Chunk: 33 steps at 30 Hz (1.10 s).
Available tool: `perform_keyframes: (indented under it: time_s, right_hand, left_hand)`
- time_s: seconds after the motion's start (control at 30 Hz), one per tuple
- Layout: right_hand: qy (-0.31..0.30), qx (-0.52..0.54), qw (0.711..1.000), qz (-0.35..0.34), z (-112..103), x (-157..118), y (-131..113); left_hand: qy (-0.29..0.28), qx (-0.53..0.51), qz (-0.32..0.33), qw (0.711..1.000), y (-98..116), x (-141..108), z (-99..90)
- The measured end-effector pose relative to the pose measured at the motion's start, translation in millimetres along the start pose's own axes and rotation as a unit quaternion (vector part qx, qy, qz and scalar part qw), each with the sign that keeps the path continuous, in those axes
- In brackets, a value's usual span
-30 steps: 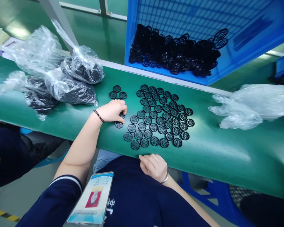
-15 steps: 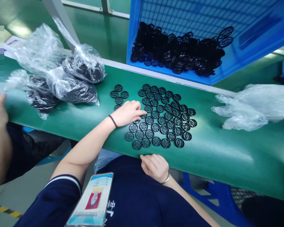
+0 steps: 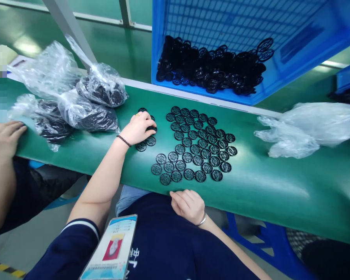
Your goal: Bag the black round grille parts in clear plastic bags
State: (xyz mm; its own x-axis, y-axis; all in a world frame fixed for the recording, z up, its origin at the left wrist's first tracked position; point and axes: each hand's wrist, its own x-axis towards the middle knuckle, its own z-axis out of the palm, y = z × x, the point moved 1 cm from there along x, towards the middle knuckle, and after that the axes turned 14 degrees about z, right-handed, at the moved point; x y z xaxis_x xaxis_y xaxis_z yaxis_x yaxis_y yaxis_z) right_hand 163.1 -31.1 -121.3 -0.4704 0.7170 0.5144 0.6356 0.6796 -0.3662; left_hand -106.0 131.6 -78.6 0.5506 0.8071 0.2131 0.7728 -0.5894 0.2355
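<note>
My left hand [image 3: 140,127] is over a small cluster of round black plastic discs with spoked openwork. Its fingers are bent down onto a black disc [image 3: 153,130], and the palm partly hides the cluster. Two discs lie just below the fingers, one of them a disc [image 3: 151,141] close to the thumb. To the right, a larger spread of black discs [image 3: 195,149] lies flat in loose rows on the green table [image 3: 259,186]. My right hand [image 3: 189,206] rests at the table's near edge, fingers curled in, with nothing visible in it.
Knotted clear plastic bags [image 3: 89,111] full of black parts sit at the left. A blue crate [image 3: 159,46] with a heap of black discs tilts behind the table. Another plastic bag [image 3: 312,128] lies at the right. A co-worker's hand [image 3: 6,136] rests at the far left.
My left hand has moved left from the large spread to the small cluster. The spread has fewer discs on its left side. My right hand stays put. The co-worker's hand has come further onto the table.
</note>
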Motion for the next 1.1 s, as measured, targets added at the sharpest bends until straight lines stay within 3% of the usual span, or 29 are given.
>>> perform_keyframes:
  time_s: [0.23,0.37,0.5,0.73,0.9,1.1]
  right_hand:
    - [0.016,-0.016,0.999,-0.026,-1.8,0.0,0.6]
    - [0.027,-0.016,0.999,-0.029,-3.6,-0.4,1.3]
    - [0.035,-0.01,0.999,-0.022,-3.9,-3.1,3.2]
    - [0.051,0.013,0.998,-0.047,-2.5,-5.6,6.1]
    - [0.071,0.027,0.995,-0.063,-3.4,-0.7,6.9]
    - [0.067,0.031,0.995,-0.06,-3.9,-3.2,8.5]
  left_hand:
    - [0.025,0.051,-0.009,0.998,1.0,70.2,10.2]
    - [0.003,0.053,-0.023,0.998,-7.9,101.3,24.4]
    - [-0.006,0.059,-0.04,0.997,-19.2,95.4,28.1]
    - [0.027,0.097,-0.077,0.992,-46.0,54.5,1.0]
    - [0.046,0.055,-0.029,0.997,-23.8,78.6,7.8]
    - [-0.062,0.017,-0.023,0.998,9.5,124.0,34.1]
